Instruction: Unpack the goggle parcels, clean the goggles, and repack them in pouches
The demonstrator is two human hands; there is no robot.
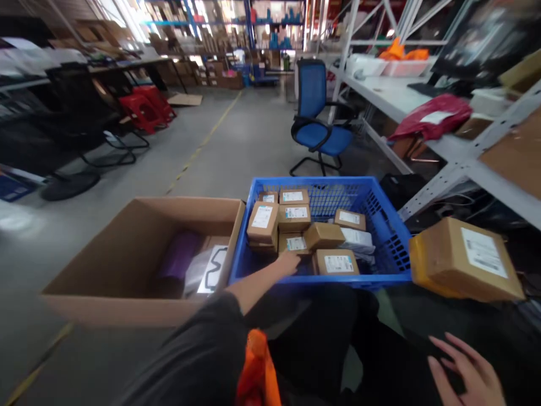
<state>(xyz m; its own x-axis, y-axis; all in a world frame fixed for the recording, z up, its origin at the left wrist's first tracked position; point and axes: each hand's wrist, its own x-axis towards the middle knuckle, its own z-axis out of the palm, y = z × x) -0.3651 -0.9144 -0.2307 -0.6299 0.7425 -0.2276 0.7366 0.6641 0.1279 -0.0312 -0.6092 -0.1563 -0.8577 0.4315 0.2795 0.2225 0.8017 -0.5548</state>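
Brown labelled box [296, 243] lies at the fingertips of the left hand [288, 263]; whether these grip it cannot be determined. Right hand [470, 369]: fingers spread, well apart from the box. Blue crate [313, 180] contains the box and further parcels [338, 263]. An open carton [91, 254] stands beside the crate's left wall.

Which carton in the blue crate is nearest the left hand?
The labelled carton directly beyond the left hand, immediately left of the carton showing no label. In this view the hand overlaps its near edge; the others look farther off.
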